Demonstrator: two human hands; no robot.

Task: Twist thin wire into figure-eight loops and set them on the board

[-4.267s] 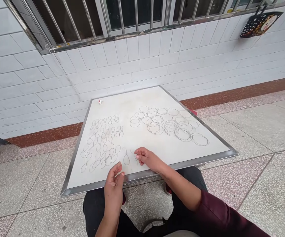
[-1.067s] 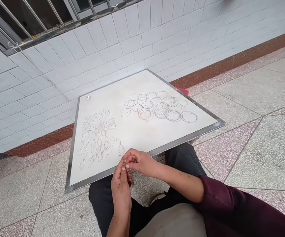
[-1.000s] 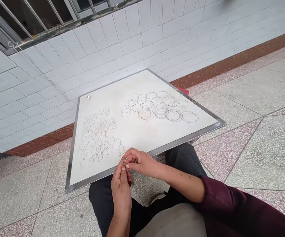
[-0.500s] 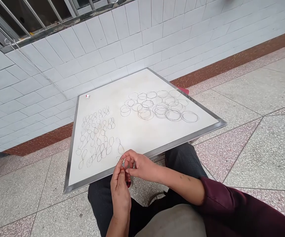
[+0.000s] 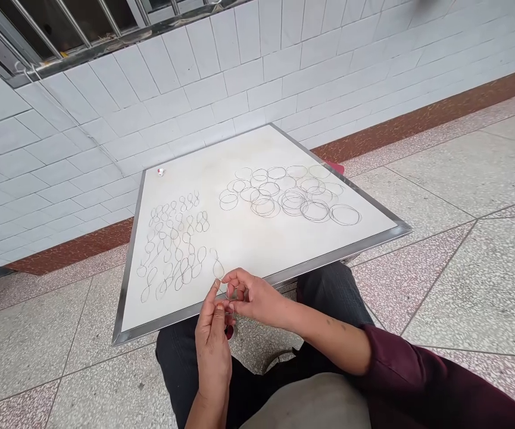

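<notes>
At the near edge of the white table (image 5: 257,250), my left hand (image 5: 213,345) and my right hand (image 5: 257,298) meet, with fingertips touching. Between them they hold a thin wire loop (image 5: 227,292); its full shape is partly hidden by the fingers. Just beyond the fingertips lies a twisted wire piece (image 5: 218,266). Several figure-eight wire pieces (image 5: 186,271) are laid in rows on the left part of the table. Several round wire rings (image 5: 315,210) lie overlapping on the right part.
A small white and red object (image 5: 161,172) sits at the far left corner of the table. Behind the table stands a white tiled wall (image 5: 186,107) with a barred window (image 5: 74,27). My legs are under the near edge, above a speckled floor (image 5: 484,286).
Both hands have shifted slightly, and the fingertips have spread a little around the wire, so more of the loop shows. The view has moved slightly.
</notes>
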